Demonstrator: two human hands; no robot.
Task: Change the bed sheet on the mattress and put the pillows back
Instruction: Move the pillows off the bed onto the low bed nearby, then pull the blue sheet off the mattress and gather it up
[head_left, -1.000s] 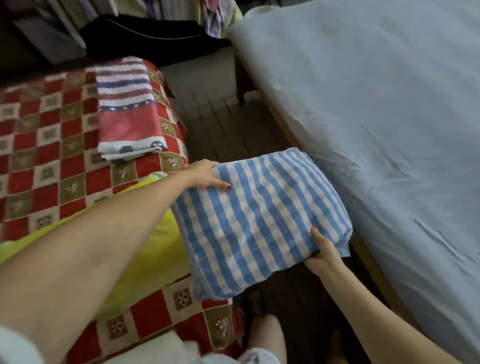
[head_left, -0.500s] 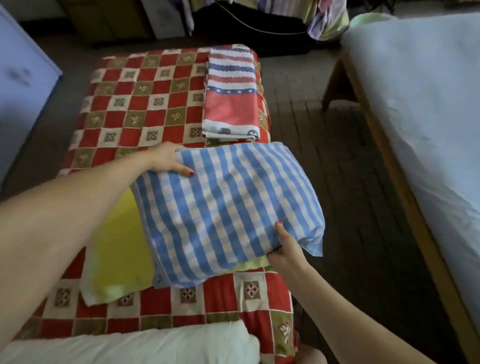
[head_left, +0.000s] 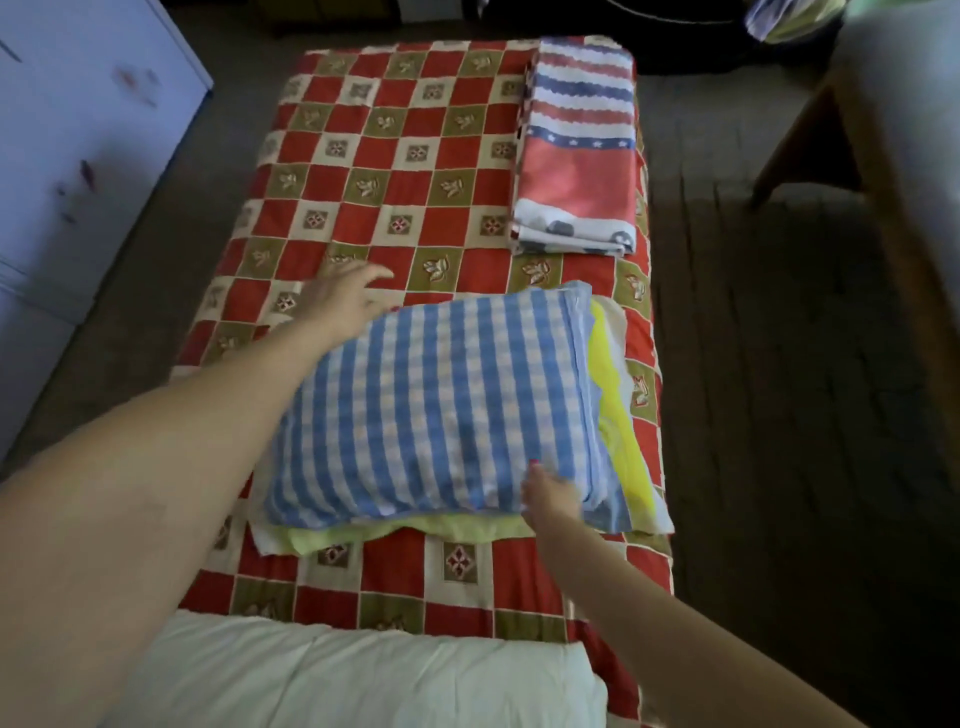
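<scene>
The blue checked pillow (head_left: 441, 410) is lying on top of a yellow pillow (head_left: 621, 415), and both are being carried by the red checked cover (head_left: 395, 171) of a low bed. The left hand (head_left: 340, 299) is hovering just beyond the blue checked pillow's far left corner with its fingers (head_left: 374, 273) spread wide and holding nothing. The right hand (head_left: 550, 496) is being pressed against the pillow's near right corner; whether its fingers are pinching the fabric cannot be told.

The pillow is judged to be light, soft and compressible, with loose fabric that may slide over the yellow pillow beneath. Hold is best being taken at two opposite corners or along the short sides, so that sagging is limited.

Beyond the pillow, a folded striped sheet (head_left: 576, 150) is resting near the cover's far right edge. Nearer than the pillow, a white quilt (head_left: 363, 680) is lying across the bed. To the pillow's right, open dark floor (head_left: 779, 389) is being left clear as far as a wooden bed frame (head_left: 878, 171).
</scene>
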